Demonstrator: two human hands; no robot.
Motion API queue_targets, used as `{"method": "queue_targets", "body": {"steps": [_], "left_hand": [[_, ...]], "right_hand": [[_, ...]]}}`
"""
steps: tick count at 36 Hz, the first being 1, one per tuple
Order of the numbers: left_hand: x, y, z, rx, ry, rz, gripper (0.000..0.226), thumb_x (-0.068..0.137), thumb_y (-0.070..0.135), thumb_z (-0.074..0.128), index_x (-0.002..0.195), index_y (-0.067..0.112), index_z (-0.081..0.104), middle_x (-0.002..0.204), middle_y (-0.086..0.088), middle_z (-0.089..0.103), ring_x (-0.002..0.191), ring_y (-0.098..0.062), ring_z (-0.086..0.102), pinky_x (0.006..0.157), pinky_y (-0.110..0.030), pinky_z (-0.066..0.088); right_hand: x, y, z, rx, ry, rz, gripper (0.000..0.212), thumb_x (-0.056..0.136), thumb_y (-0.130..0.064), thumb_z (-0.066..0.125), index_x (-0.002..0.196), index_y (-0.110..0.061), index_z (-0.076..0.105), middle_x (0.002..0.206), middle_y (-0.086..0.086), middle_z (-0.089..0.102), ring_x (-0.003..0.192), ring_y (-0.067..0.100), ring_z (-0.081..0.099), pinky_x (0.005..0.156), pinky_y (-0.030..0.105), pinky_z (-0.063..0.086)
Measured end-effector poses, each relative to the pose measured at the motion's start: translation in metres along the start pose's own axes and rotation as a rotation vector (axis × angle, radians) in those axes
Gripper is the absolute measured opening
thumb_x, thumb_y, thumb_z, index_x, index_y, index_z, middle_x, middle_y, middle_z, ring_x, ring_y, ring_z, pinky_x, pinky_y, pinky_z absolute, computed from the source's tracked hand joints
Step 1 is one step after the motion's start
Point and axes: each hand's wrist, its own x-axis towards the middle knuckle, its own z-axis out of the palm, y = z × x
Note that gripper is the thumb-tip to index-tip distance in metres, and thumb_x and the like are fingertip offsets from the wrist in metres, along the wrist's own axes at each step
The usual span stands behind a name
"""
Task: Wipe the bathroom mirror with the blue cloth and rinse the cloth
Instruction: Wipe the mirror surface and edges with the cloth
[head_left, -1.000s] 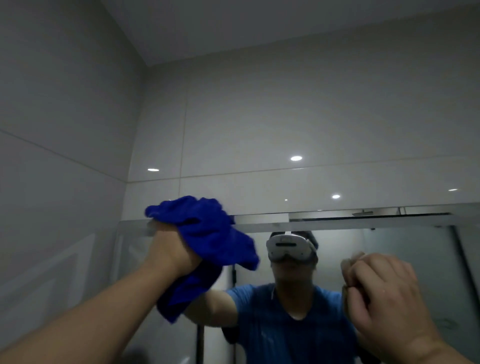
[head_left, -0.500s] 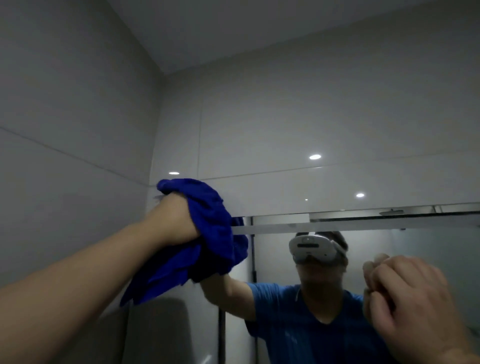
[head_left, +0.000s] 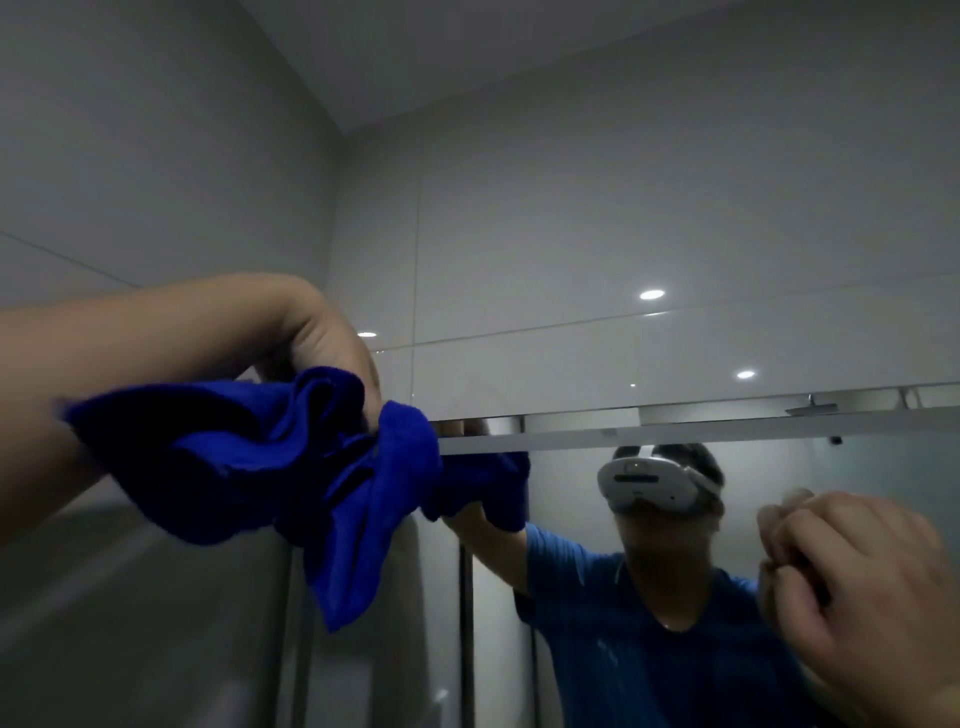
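Two bare hands are raised in front of the bathroom mirror (head_left: 883, 478). The left hand (head_left: 322, 338) is at the mirror's upper left corner, wrist bent, with its fingers curled downward and bunched round the blue cloth (head_left: 291, 467). The fingertips are buried in the folds, so how they lie there cannot be seen. The cloth sits under and in front of those fingers. One crumpled lobe spreads back below the left forearm, a knot of fabric pushes forward against the glass just under the mirror's top edge, and a long tail hangs straight down. The cloth's own reflection meets it at the glass.

The right hand (head_left: 857, 587) is low on the right, well apart from the cloth, its fingers curled tight together into a fist with nothing visible inside. Whether the knuckles touch the glass cannot be told. The mirror shows a person in a blue shirt (head_left: 675, 665) wearing a white headset (head_left: 649, 486). Pale glossy wall panels (head_left: 571, 234) rise above the mirror.
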Motion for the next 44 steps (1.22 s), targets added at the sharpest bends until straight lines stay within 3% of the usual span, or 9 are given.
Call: {"method": "queue_targets", "body": {"steps": [3,9,14,19,23,29,33,38,44], "left_hand": [[0.0,-0.015,0.0,-0.146,0.11,0.03,0.03,0.091,0.02,0.076,0.111,-0.001,0.077,0.114,-0.02,0.077,0.105,-0.033,0.075,0.098,-0.041,0.057],[0.02,-0.032,0.0,-0.072,0.827,0.072,0.026,0.101,0.036,0.066,0.114,0.017,0.076,0.102,-0.007,0.079,0.094,-0.028,0.076,0.085,-0.038,0.06],[0.068,-0.058,0.007,0.109,1.313,0.0,0.028,0.105,0.039,0.056,0.123,0.024,0.072,0.116,-0.011,0.068,0.111,-0.031,0.061,0.096,-0.041,0.049],[0.105,-0.06,0.036,-0.385,1.605,0.241,0.031,0.101,0.029,0.065,0.127,0.019,0.052,0.096,-0.003,0.065,0.086,-0.023,0.063,0.077,-0.039,0.049],[0.119,-0.058,0.055,-0.467,1.673,0.338,0.009,0.106,0.025,0.053,0.109,0.017,0.056,0.089,-0.005,0.066,0.082,-0.025,0.065,0.071,-0.038,0.049],[0.147,-0.065,0.084,-0.015,1.751,0.318,0.04,0.103,0.043,0.037,0.132,0.028,0.062,0.108,0.004,0.069,0.098,-0.017,0.06,0.095,-0.046,0.051],[0.148,-0.065,0.084,-0.08,1.819,0.317,0.034,0.103,0.033,0.047,0.13,0.02,0.062,0.104,-0.002,0.071,0.087,-0.015,0.055,0.085,-0.038,0.047],[0.152,-0.043,0.09,-0.167,1.868,0.196,0.031,0.098,0.034,0.046,0.115,0.013,0.062,0.097,-0.013,0.068,0.087,-0.037,0.061,0.08,-0.047,0.047],[0.151,0.025,0.096,-0.105,1.918,0.174,0.035,0.096,0.039,0.04,0.095,0.011,0.06,0.081,-0.011,0.058,0.074,-0.029,0.048,0.07,-0.044,0.039]], "right_hand": [[0.001,0.0,0.001,-0.002,0.002,0.003,0.015,0.071,-0.024,0.052,0.07,-0.013,0.063,0.088,0.009,0.063,0.078,0.039,0.06,0.071,0.048,0.043],[-0.001,-0.002,-0.001,0.023,-0.009,0.032,0.013,0.074,-0.024,0.051,0.07,-0.015,0.059,0.09,0.009,0.063,0.079,0.039,0.059,0.072,0.052,0.045],[-0.002,-0.003,-0.002,0.03,-0.041,0.035,0.009,0.073,-0.024,0.052,0.072,-0.017,0.057,0.089,0.007,0.06,0.077,0.039,0.058,0.072,0.052,0.046],[0.001,-0.003,-0.005,0.051,-0.034,0.018,0.006,0.076,-0.023,0.053,0.073,-0.019,0.056,0.088,0.005,0.06,0.076,0.037,0.057,0.071,0.051,0.046],[-0.002,-0.002,-0.001,0.047,-0.037,0.027,0.004,0.074,-0.021,0.056,0.072,-0.018,0.058,0.09,0.006,0.062,0.077,0.038,0.057,0.071,0.052,0.046],[0.0,-0.002,0.0,0.025,-0.003,0.026,0.013,0.075,-0.023,0.052,0.07,-0.013,0.06,0.087,0.008,0.06,0.076,0.039,0.057,0.071,0.052,0.045],[0.0,-0.008,-0.005,0.026,-0.004,0.021,0.014,0.073,-0.024,0.05,0.072,-0.012,0.059,0.087,0.008,0.058,0.079,0.037,0.055,0.072,0.051,0.042],[0.004,-0.014,-0.007,0.021,-0.031,0.015,0.009,0.068,-0.021,0.057,0.074,-0.014,0.058,0.088,0.007,0.055,0.08,0.035,0.052,0.072,0.047,0.041],[0.003,-0.014,-0.01,0.017,-0.097,0.024,0.017,0.063,-0.02,0.067,0.077,-0.014,0.059,0.089,0.007,0.058,0.083,0.033,0.052,0.073,0.043,0.041]]}}
